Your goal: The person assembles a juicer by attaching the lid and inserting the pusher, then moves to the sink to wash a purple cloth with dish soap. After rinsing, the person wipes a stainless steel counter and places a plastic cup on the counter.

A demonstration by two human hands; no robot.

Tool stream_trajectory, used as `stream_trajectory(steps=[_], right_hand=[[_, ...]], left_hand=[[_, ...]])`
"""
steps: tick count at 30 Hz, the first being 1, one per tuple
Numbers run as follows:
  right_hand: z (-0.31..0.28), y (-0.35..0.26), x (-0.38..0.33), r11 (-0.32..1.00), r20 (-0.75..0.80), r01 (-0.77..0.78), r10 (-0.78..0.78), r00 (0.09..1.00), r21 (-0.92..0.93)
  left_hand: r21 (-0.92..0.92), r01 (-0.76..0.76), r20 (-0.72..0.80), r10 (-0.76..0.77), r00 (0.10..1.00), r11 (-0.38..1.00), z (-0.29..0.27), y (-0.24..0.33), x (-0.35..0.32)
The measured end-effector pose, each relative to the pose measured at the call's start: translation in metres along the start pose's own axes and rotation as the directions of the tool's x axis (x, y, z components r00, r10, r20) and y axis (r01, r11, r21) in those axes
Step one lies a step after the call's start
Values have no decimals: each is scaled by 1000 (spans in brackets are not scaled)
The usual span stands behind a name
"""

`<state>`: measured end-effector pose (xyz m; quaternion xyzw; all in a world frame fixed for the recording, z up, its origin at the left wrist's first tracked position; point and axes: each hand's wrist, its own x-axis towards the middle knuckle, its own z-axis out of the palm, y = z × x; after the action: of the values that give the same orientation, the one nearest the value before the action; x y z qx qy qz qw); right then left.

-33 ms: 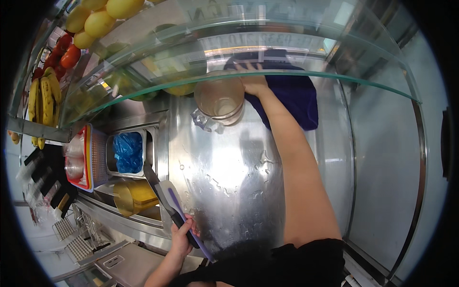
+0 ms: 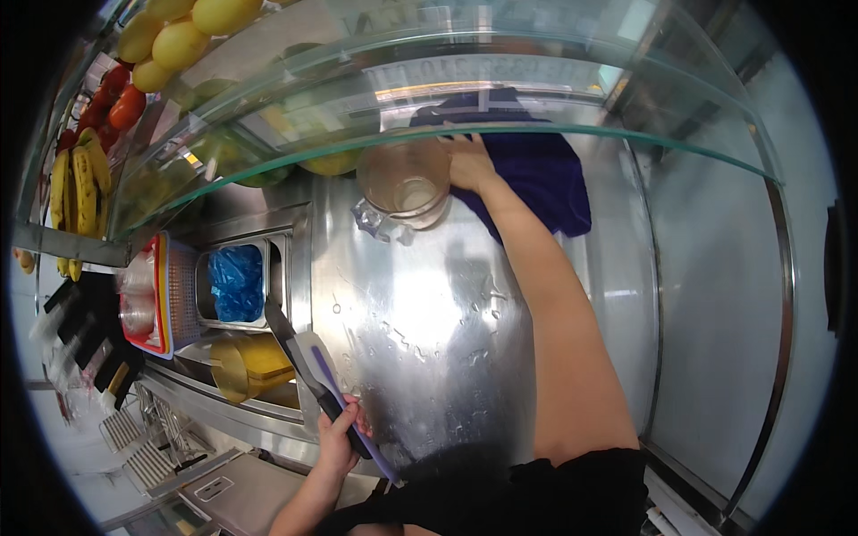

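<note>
My left hand (image 2: 342, 436) is closed round the handles of two long tools held together. One is a knife (image 2: 293, 351) with a black handle and dark blade. The other is a white and purple flat-bladed tool (image 2: 313, 355) whose kind I cannot make out. Far across the steel counter (image 2: 402, 313), my right hand (image 2: 471, 163) lies on a dark blue cloth (image 2: 541, 183), fingers bent into it. The glass edge crosses in front of its fingertips. A clear pitcher (image 2: 407, 183) stands just left of that hand, with crumpled clear plastic (image 2: 380, 221) at its base.
A glass shelf (image 2: 554, 131) spans the far side above the counter. Left are a steel tub with blue plastic bags (image 2: 237, 281), a yellowish container (image 2: 250, 366) and stacked baskets (image 2: 165, 295). Bananas (image 2: 82, 192), tomatoes (image 2: 128, 107) and yellow fruit (image 2: 183, 45) sit further left. Water drops wet the counter.
My right hand's fingers have drawn in from a stretched, spread pose and the hand sits slightly nearer. The left hand keeps its hold on the knife and the other tool.
</note>
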<state>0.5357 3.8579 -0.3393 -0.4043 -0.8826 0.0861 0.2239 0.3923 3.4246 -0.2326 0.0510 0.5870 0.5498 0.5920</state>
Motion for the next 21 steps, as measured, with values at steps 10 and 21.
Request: stream_trajectory(steps=[10, 21], right_hand=[[-89, -75, -194, 972, 56, -210, 205, 977, 102], [-121, -164, -281, 991, 397, 11, -64, 915, 135]], left_hand=[[96, -98, 106, 87, 991, 991, 16, 11, 14], [22, -517, 206, 502, 840, 856, 92, 100, 151]])
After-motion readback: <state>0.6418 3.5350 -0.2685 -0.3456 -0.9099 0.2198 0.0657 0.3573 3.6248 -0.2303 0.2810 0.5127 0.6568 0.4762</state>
